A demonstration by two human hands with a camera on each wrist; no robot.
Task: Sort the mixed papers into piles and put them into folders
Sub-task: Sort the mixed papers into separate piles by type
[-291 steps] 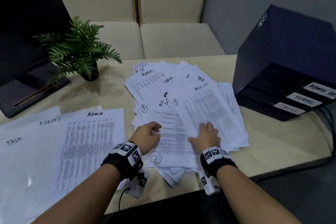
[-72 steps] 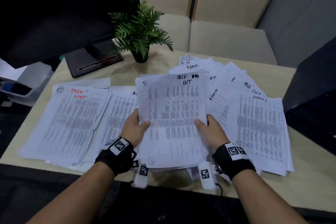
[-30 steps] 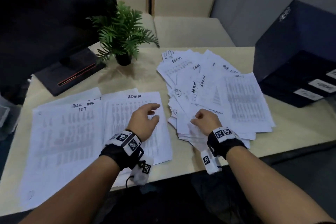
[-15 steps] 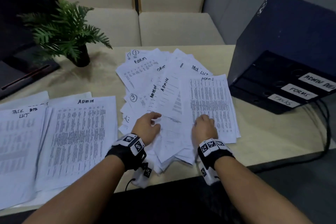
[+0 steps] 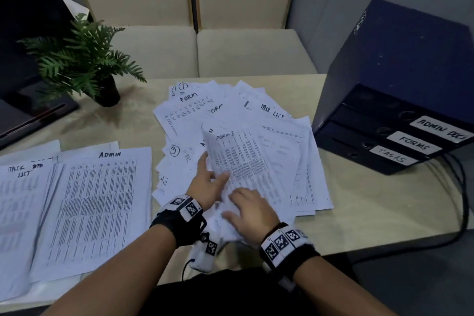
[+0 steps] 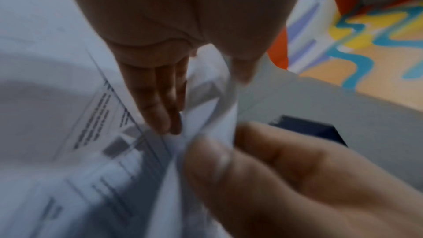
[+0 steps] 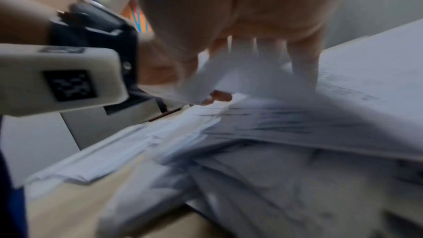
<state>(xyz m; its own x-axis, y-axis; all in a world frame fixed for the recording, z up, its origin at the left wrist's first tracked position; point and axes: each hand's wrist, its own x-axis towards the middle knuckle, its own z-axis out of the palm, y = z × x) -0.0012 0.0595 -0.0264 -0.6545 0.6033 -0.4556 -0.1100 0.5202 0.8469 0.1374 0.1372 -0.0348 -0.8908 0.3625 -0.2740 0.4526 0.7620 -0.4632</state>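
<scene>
Beige desk (image 5: 372,208) up close first: your right hand (image 5: 250,210) sits on the near end of the FORMS sheet (image 5: 246,161), fingers curled down onto it. I can't tell if it's pinching or just pressing. Your left hand (image 5: 205,185) has the sheet's left edge, thumb on top and fingers underneath, so that side is peeled up off the mixed heap (image 5: 189,113). Half a second ago it lay flat on top, so this looks like your next pick starting. Off to your left sit the TASK LIST pile (image 5: 20,200) and ADMIN pile (image 5: 102,200); the task list you held a moment back is down there now. Farther right, the dark blue box (image 5: 397,72) with its FORMS label (image 5: 413,141) waits. Filing's a long way off, I'd say.
</scene>
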